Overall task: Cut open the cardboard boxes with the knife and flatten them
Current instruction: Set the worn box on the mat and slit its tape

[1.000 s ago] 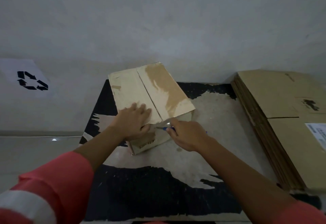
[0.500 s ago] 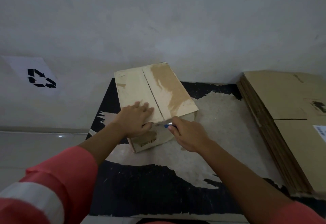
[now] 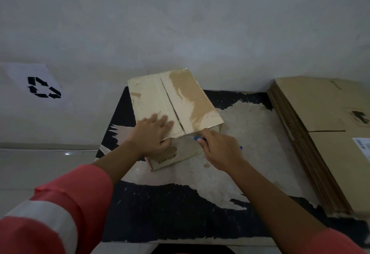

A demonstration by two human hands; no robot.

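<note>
Bare grey wall (image 3: 200, 23) behind, a recycling-arrows sheet (image 3: 44, 87) off to the left, and you're working on a black table (image 3: 180, 217) whose top layer has peeled off in a big pale patch. There's only the head view, so here's what it shows. The box (image 3: 152, 97) sits at the far middle of the table against the wall, turned a bit askew, with old brown tape residue on the right-hand flap. Your left hand (image 3: 152, 135) is spread flat on the near corner of the left flap, fingers straight and pressing down, thumb dropping over the front edge. Your right hand (image 3: 220, 149) is wrapped tight round the knife (image 3: 198, 138). Only a bit of blue handle pokes out at each end of the fist, up against the front edge just under the right flap, and I can't actually see the blade. Progress-wise, the centre seam on top looks like it's already parted, since there's a dark gap between the flaps, so my guess is you're on the front edge tape now. The box is fully box-shaped though, nothing folded down yet. The stack of flat cardboard (image 3: 320, 125) on the right looks like finished ones. No other unopened boxes in view.
</note>
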